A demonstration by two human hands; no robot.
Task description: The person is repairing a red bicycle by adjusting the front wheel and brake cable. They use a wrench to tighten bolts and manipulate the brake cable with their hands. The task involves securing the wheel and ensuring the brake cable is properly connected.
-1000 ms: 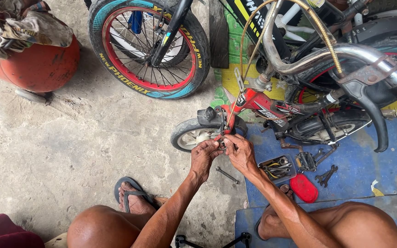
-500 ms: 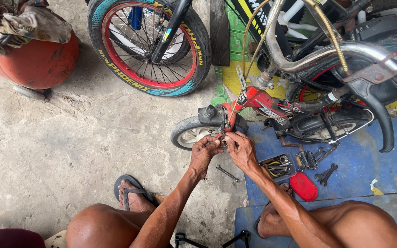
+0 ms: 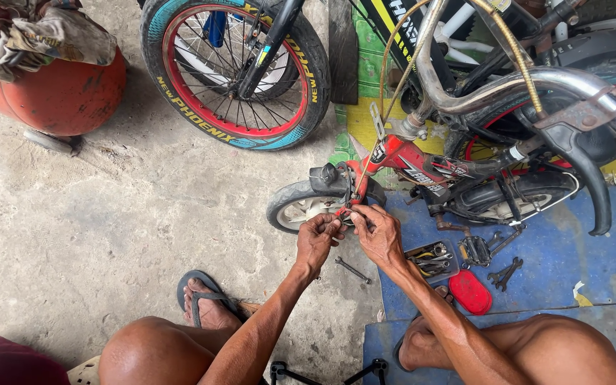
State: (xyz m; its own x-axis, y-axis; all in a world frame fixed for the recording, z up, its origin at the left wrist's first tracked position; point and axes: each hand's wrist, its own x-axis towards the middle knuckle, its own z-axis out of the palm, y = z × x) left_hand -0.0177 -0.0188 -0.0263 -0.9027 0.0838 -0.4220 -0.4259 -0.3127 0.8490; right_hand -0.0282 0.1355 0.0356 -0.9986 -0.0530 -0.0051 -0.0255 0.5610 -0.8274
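Note:
A small red children's bicycle (image 3: pixel 422 165) lies upside down on the floor in front of me. Its front wheel (image 3: pixel 301 205) has a grey tyre and sits in a red fork. My left hand (image 3: pixel 317 239) and my right hand (image 3: pixel 377 232) meet at the fork end by the wheel's axle, fingers pinched on something small there. What they pinch is hidden by the fingers. A thin spanner (image 3: pixel 353 270) lies on the concrete just below my hands.
A large wheel with a teal and red rim (image 3: pixel 240 71) stands behind. An orange tank (image 3: pixel 55 89) with rags on it sits far left. On the blue mat (image 3: pixel 557 264) lie a tool tray (image 3: pixel 433 258), a red oval lid (image 3: pixel 470 291), spanners (image 3: pixel 505 272) and a pedal (image 3: pixel 476 249).
Both hands stay at the fork end with only slight finger movement. The camera has shifted a little.

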